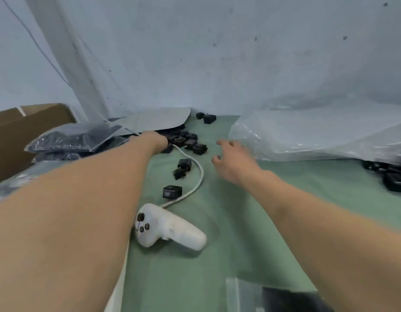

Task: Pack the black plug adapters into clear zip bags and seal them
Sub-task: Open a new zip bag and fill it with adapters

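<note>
1. Your left hand (158, 140) reaches into the pile of black plug adapters (192, 144); its fingers are hidden, so the grip is impossible to tell.
2. Your right hand (234, 162) hovers, fingers (224, 144) spread wide and empty, the pile just left of their tips.

Packing workshop, cardboard box (26, 136), bagged stock (73, 138)

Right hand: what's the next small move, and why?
Probably reach slightly further left and pinch the nearest black adapter. The right hand hovers open and empty beside it, spread toward it, so closing that gap looks like the shortest useful step.
</note>
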`<action>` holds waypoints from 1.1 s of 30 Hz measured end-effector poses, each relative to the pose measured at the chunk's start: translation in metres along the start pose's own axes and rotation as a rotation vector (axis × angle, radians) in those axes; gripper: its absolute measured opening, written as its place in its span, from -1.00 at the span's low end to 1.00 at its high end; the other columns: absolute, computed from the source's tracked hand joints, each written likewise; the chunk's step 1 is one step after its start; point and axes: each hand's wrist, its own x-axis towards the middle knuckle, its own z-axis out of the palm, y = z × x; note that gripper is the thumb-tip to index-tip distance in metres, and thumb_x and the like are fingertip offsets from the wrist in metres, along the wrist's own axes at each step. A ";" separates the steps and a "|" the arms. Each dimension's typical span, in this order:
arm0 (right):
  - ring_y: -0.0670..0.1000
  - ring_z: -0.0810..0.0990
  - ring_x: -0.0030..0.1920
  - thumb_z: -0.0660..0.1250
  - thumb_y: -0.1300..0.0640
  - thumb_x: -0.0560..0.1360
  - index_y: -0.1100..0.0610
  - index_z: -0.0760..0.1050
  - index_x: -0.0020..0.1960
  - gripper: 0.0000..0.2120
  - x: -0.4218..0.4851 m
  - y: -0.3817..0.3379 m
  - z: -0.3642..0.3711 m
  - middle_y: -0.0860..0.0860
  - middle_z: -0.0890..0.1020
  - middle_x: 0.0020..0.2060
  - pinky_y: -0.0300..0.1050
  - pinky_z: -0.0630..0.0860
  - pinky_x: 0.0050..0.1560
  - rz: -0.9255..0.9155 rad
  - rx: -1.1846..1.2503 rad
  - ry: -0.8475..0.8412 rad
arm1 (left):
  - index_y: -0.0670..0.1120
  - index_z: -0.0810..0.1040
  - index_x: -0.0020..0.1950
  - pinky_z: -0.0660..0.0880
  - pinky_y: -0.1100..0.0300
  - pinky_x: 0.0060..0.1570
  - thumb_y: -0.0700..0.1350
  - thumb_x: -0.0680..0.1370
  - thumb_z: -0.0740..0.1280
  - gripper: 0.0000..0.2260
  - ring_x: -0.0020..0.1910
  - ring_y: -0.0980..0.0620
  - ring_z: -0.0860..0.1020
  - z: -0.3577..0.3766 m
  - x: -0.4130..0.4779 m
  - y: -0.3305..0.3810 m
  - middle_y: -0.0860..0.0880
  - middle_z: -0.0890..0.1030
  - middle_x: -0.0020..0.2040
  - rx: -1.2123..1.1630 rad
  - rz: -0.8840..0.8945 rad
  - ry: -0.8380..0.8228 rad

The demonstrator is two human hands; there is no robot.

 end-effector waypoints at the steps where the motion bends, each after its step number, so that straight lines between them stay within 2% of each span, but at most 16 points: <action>1: 0.22 0.28 0.45 0.10 0.02 0.65 0.03 0.16 0.58 -0.49 0.013 0.001 0.005 0.16 0.29 0.49 0.07 0.30 0.39 -0.024 -0.015 -0.007 | -0.32 0.19 0.54 0.17 0.02 0.47 -0.10 0.73 -0.01 -0.57 0.53 -0.22 0.21 0.000 0.012 -0.001 -0.28 0.20 0.56 0.051 -0.003 -0.007; 4: 0.22 0.24 0.48 0.06 -0.04 0.66 0.03 0.15 0.58 -0.49 0.044 0.006 0.020 0.14 0.26 0.52 0.10 0.25 0.42 -0.048 -0.040 -0.021 | -0.34 0.11 0.56 0.10 0.04 0.47 -0.12 0.74 -0.05 -0.56 0.55 -0.20 0.17 -0.001 0.047 -0.001 -0.29 0.13 0.58 0.171 0.012 -0.029; 8: 0.18 0.16 0.53 0.03 -0.12 0.66 0.03 0.12 0.60 -0.45 0.080 0.014 0.033 0.14 0.26 0.54 0.11 0.18 0.47 -0.050 -0.049 -0.017 | -0.30 0.07 0.58 0.07 0.03 0.49 -0.05 0.74 -0.03 -0.52 0.57 -0.19 0.12 0.007 0.096 -0.005 -0.26 0.08 0.60 0.145 0.014 -0.102; 13: 0.18 0.26 0.51 0.05 -0.22 0.63 -0.05 0.13 0.61 -0.41 0.131 -0.008 0.035 0.09 0.30 0.54 0.13 0.27 0.46 -0.098 -0.067 -0.068 | -0.01 0.12 0.61 0.13 -0.12 0.47 0.39 0.58 0.07 -0.28 0.58 -0.16 0.11 0.015 0.126 -0.003 -0.09 0.09 0.63 0.154 0.027 -0.276; 15: 0.15 0.29 0.52 0.08 -0.23 0.62 -0.06 0.12 0.61 -0.39 0.154 -0.023 0.035 0.06 0.29 0.56 0.12 0.31 0.45 -0.128 -0.052 -0.094 | 0.07 0.15 0.60 0.27 -0.13 0.44 0.47 0.50 0.11 -0.22 0.55 -0.15 0.19 0.016 0.128 -0.007 -0.03 0.14 0.61 0.249 0.093 -0.277; 16: 0.14 0.29 0.52 0.09 -0.24 0.61 -0.07 0.13 0.61 -0.38 0.162 -0.029 0.036 0.06 0.29 0.56 0.10 0.31 0.45 -0.143 -0.059 -0.122 | 0.12 0.18 0.57 0.42 -0.12 0.34 0.51 0.44 0.15 -0.20 0.50 -0.16 0.26 0.014 0.126 -0.009 0.00 0.19 0.59 0.258 0.110 -0.292; 18: 0.15 0.31 0.50 0.11 -0.27 0.60 -0.09 0.20 0.59 -0.40 0.171 -0.036 0.040 0.06 0.32 0.55 0.09 0.32 0.44 -0.175 -0.155 -0.202 | 0.18 0.29 0.47 0.63 -0.03 0.00 0.55 0.29 0.23 -0.17 0.38 -0.13 0.38 0.012 0.120 -0.014 0.04 0.30 0.48 0.190 0.134 -0.371; 19: 0.16 0.30 0.50 0.11 -0.30 0.59 -0.11 0.22 0.57 -0.40 0.170 -0.036 0.045 0.05 0.31 0.54 0.11 0.30 0.45 -0.175 -0.218 -0.223 | 0.20 0.33 0.41 0.66 0.02 -0.12 0.56 0.21 0.25 -0.16 0.35 -0.10 0.39 0.011 0.119 -0.016 0.06 0.33 0.40 0.154 0.157 -0.418; 21: 0.18 0.22 0.52 0.09 -0.33 0.58 -0.17 0.19 0.57 -0.40 0.160 -0.032 0.052 0.03 0.29 0.55 0.20 0.24 0.46 -0.166 -0.302 -0.209 | 0.25 0.36 0.33 0.66 0.07 -0.21 0.52 0.12 0.29 -0.19 0.35 -0.06 0.37 0.013 0.113 -0.019 0.12 0.34 0.33 0.110 0.207 -0.460; 25: 0.17 0.26 0.44 0.11 -0.28 0.57 -0.21 0.22 0.52 -0.46 0.127 -0.011 0.050 0.08 0.39 0.42 0.24 0.29 0.37 -0.238 -0.340 -0.090 | 0.31 0.31 0.42 0.65 0.05 -0.14 0.49 0.25 0.30 -0.25 0.40 -0.05 0.34 0.017 0.092 -0.010 0.11 0.29 0.49 0.158 0.247 -0.499; 28: 0.20 0.38 0.32 0.13 -0.24 0.58 -0.17 0.27 0.45 -0.54 0.100 0.001 0.041 0.09 0.48 0.29 0.16 0.38 0.29 -0.251 -0.302 -0.046 | 0.23 0.29 0.46 0.67 0.01 -0.21 0.47 0.32 0.33 -0.24 0.41 -0.10 0.34 0.017 0.074 -0.001 0.08 0.25 0.50 0.166 0.246 -0.510; 31: 0.21 0.46 0.18 0.18 -0.22 0.57 -0.08 0.32 0.36 -0.58 0.073 0.010 0.036 0.08 0.53 0.19 0.11 0.42 0.21 -0.272 -0.297 0.015 | 0.08 0.36 0.37 0.68 -0.02 -0.23 0.27 0.50 0.31 -0.49 0.16 -0.15 0.56 0.023 0.057 0.004 -0.05 0.39 0.34 0.092 0.241 -0.491; 33: 0.20 0.48 0.15 0.20 -0.22 0.56 -0.03 0.33 0.31 -0.59 0.058 0.012 0.033 0.07 0.54 0.18 0.08 0.43 0.15 -0.259 -0.290 0.043 | -0.04 0.42 0.32 0.68 -0.08 -0.19 0.19 0.58 0.26 -0.58 0.01 -0.20 0.67 0.029 0.048 0.006 -0.11 0.52 0.18 0.065 0.235 -0.466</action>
